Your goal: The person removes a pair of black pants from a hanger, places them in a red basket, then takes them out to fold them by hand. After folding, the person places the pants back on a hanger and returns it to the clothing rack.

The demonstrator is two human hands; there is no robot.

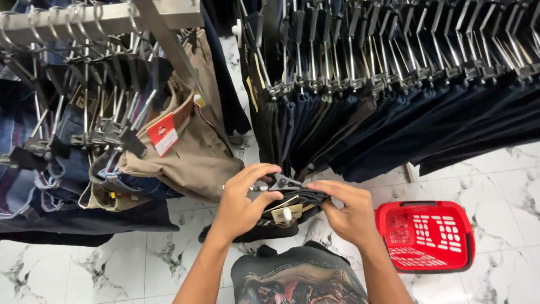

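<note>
Dense dark hanging trousers (394, 112) block the way ahead; tan trousers on a metal rack (191, 146) crowd the left. A red plastic basket (426, 236) occupies the white marble floor (506, 186) rightward.

The floor (506, 180) is white marble-patterned tile with grey veining. A red plastic shopping basket (426, 236) stands directly on it, and the long metal rack (394, 62) of dark trousers on clip hangers hangs above and behind the basket, its hems close over the tiles. Well to the left of the basket, a second rack (101, 19) carries jeans and tan trousers, with dark cloth (84, 228) drooping down to the floor beneath it.
</note>
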